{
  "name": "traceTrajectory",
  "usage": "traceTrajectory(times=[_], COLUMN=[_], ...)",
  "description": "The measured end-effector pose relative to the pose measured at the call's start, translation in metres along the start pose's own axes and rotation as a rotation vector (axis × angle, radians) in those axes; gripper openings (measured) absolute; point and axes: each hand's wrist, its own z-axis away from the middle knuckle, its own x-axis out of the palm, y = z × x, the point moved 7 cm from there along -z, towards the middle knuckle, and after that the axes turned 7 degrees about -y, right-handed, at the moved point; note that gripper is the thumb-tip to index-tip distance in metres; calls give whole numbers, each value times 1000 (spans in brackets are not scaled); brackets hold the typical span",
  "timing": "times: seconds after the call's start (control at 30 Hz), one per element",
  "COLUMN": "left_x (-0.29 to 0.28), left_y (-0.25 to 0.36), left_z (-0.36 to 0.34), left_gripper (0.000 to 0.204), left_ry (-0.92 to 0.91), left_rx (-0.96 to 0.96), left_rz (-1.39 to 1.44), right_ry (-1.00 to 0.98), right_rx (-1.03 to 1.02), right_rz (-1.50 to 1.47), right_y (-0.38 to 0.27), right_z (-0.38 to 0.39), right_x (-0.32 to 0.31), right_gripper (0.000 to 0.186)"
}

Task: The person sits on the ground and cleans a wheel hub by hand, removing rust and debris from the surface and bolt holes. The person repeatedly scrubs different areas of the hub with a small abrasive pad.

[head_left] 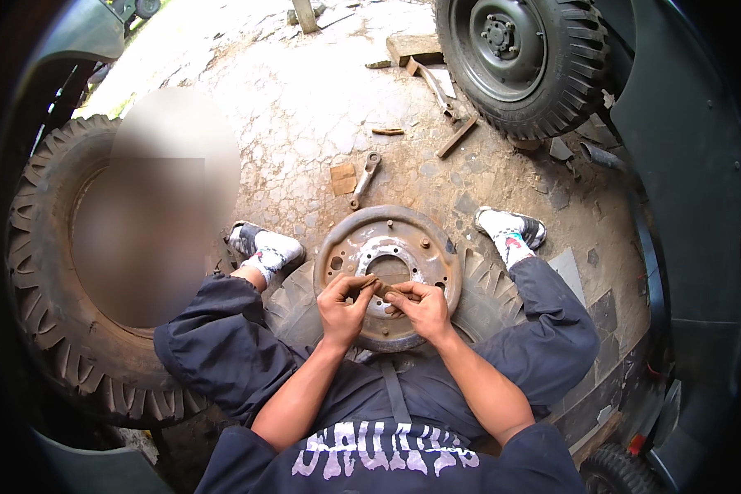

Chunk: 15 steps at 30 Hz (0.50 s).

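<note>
A round rusty brake backing plate (350, 235), with a large centre hole and several small ones, rests between my legs on a tyre (291, 305). Over its near half, my left hand (343, 311) and my right hand (424, 311) come together. Both are closed, fingertips pinching a small brown piece (382, 288) that looks like folded sandpaper. The fingers cover much of it, so its exact kind is unclear. Paler, scraped metal shows around the plate's centre hole.
Beyond the plate lie a metal arm with ringed ends (365, 179) and a brown square sheet (343, 179). A mounted wheel (502, 49) stands far right, near wood scraps (457, 137). A large tyre (45, 239) is at left, its middle blurred. Dark vehicle panels flank me.
</note>
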Motion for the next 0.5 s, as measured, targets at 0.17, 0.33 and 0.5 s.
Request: traceTrajectory(times=[0.17,0.33,0.5], left_x=[9,18,23], left_y=[30,45,43], left_z=[0,6,8], left_gripper=[23,23,23], left_ry=[-58,-73,-121], left_rx=[218,418,475], left_rz=[-354,-426,-518], right_ry=[105,163,130], right_rx=[14,1,26], right_rz=[14,26,-79], right_y=[1,8,5], right_z=[5,12,14], right_x=[-7,-6,-1], right_gripper=[22,22,21])
